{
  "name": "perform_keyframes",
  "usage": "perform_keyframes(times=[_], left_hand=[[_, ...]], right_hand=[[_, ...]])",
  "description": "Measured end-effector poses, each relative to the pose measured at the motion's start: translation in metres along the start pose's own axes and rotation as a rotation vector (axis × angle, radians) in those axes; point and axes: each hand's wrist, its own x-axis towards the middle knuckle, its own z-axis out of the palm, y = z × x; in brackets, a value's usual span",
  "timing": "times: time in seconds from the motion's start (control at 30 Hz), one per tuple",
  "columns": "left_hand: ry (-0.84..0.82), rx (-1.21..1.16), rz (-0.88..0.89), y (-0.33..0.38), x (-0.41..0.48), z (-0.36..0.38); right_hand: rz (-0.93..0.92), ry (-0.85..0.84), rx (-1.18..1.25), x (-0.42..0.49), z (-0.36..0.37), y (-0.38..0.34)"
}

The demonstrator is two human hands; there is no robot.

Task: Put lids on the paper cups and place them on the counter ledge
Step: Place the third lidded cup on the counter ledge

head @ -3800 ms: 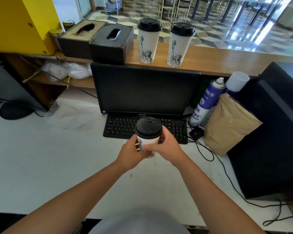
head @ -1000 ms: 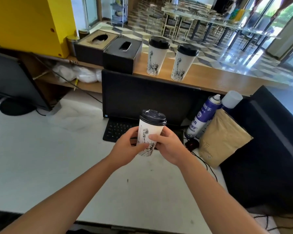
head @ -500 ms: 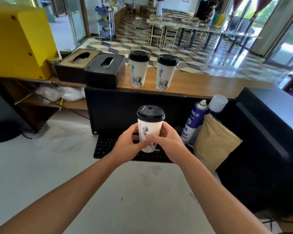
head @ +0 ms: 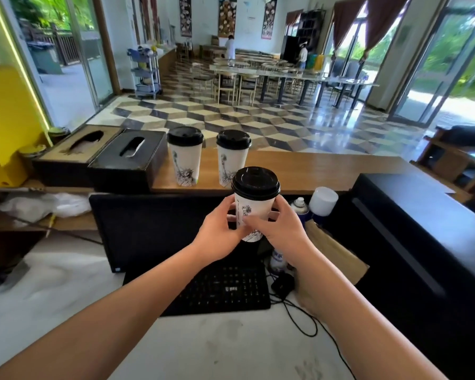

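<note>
Count: three white paper cups with black plastic lids, each printed with a dark line drawing. Two stand upright, side by side and just apart, on the wooden counter ledge (head: 313,171) at 12 o'clock: the left ledge cup (head: 185,156) and the right ledge cup (head: 232,157). The third, the held cup (head: 254,204), is lidded, upright, in the air in front of the ledge edge, partly overlapping the right ledge cup in view.

Hands: two. Left hand (head: 217,237) has fingers curled round the held cup's left side; right hand (head: 280,231) grips the right side, thumb across the front.

Other items: two tissue boxes at 10 o'clock on the ledge, one tan tissue box (head: 74,149) and one black tissue box (head: 129,157); one black monitor (head: 154,229); one black keyboard (head: 222,289); one spray can (head: 299,207), label not readable here; one brown paper bag (head: 337,256).

Writing: small vertical print on the held cup, too small to read.

Versus 0.5 s ago: the held cup has risen from monitor height to ledge level; ledge cups unmoved.
</note>
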Motion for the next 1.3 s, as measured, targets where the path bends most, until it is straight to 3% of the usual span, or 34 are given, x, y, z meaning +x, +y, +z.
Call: perform_keyframes(times=[0.47,1.0,1.3], left_hand=[[-0.017,0.065,0.070,0.038,0.110,0.029],[0.044,0.223,-0.094,0.006,0.168,0.047],[0.038,0.277,-0.085,-0.004,0.175,0.053]], right_hand=[[-0.046,0.151,-0.087,0.097,-0.056,-0.024],[0.083,0.095,0.065,0.159,-0.059,0.007],[0.129,0.114,0.088,0.163,-0.055,0.020]])
